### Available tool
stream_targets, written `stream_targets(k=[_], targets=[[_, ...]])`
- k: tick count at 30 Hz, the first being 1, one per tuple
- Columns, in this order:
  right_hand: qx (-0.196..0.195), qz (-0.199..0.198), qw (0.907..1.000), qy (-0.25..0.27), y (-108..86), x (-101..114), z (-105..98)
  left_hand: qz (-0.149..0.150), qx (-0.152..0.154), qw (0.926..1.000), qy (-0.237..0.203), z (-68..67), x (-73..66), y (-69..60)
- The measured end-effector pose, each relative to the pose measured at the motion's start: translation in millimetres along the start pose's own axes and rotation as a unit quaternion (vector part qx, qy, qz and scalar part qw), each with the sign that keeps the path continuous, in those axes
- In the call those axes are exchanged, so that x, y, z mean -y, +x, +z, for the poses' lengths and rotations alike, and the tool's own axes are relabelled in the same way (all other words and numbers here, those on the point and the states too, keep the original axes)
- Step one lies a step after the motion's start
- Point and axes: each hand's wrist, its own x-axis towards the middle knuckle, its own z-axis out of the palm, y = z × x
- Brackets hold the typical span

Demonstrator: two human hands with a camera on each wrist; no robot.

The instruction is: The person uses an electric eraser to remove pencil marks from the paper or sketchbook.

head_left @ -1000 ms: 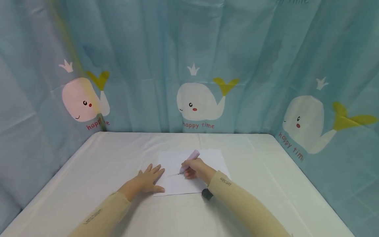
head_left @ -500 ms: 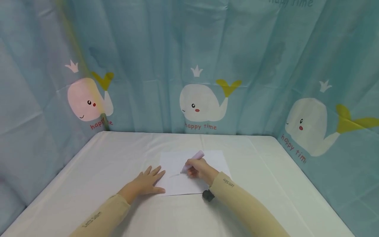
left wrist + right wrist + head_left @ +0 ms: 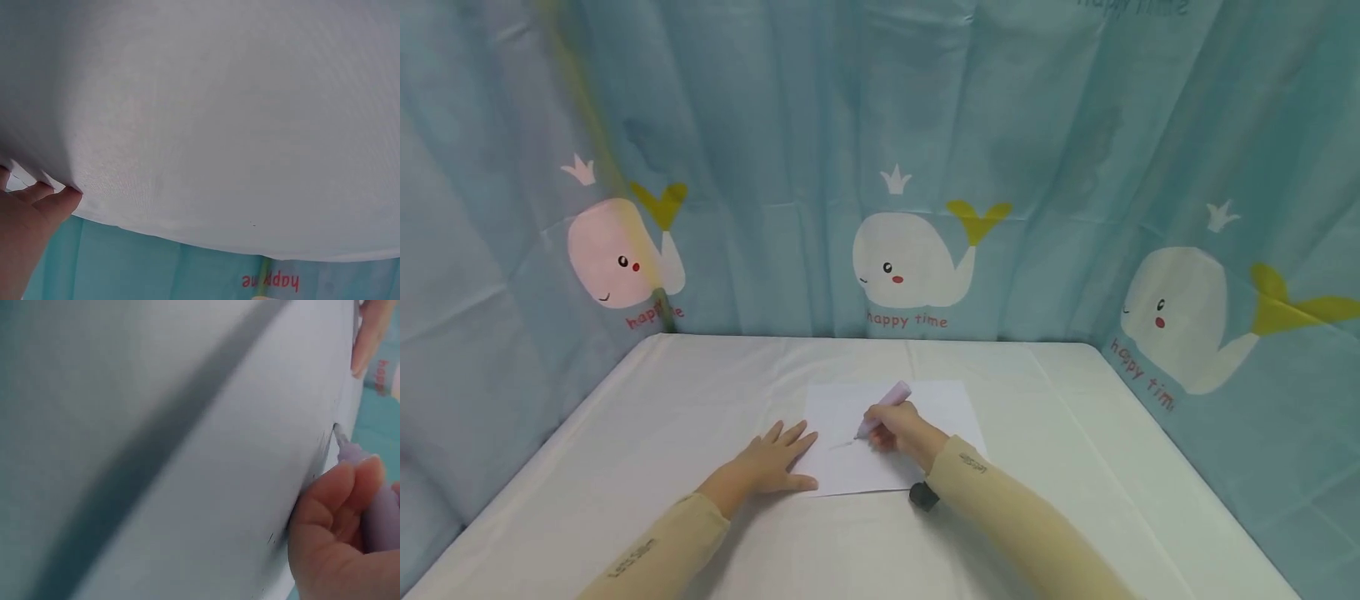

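A sheet of white paper (image 3: 940, 408) lies on the table, with a faint thin line drawn near its middle. My right hand (image 3: 906, 427) holds a light purple marker (image 3: 893, 397) in a writing grip, and its tip meets the paper at the end of that line. In the right wrist view, thumb and fingers pinch the marker (image 3: 381, 515) near its tip. My left hand (image 3: 769, 461) rests flat with spread fingers on the paper's left edge. The left wrist view shows only part of this hand (image 3: 31, 219).
A small dark object (image 3: 922, 497), perhaps a cap, sits at the paper's near edge beside the right sleeve. White cloth covers the table (image 3: 700, 392). A blue curtain (image 3: 775, 167) printed with whales hangs behind and at both sides.
The marker tip has shifted very slightly over the paper near the line's right end. My left hand stays in place; the whole head view has shifted a little.
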Motion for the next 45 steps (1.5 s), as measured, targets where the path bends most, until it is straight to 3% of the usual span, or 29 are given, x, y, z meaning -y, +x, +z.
stream_targets(k=[28,36,45], targets=[[0.004,-0.005,0.9998,0.018,-0.2,0.3,-2.0,0.008,-0.014,0.9999,0.005,-2.4,-0.7,-1.4],[-0.011,-0.006,0.9994,0.032,1.9,1.3,1.2,0.007,-0.012,0.9999,0.004,-2.6,-0.8,-1.4],[0.002,-0.008,0.9998,0.019,1.9,1.0,2.8,0.008,-0.010,0.9999,0.007,-2.3,-0.1,-0.2]])
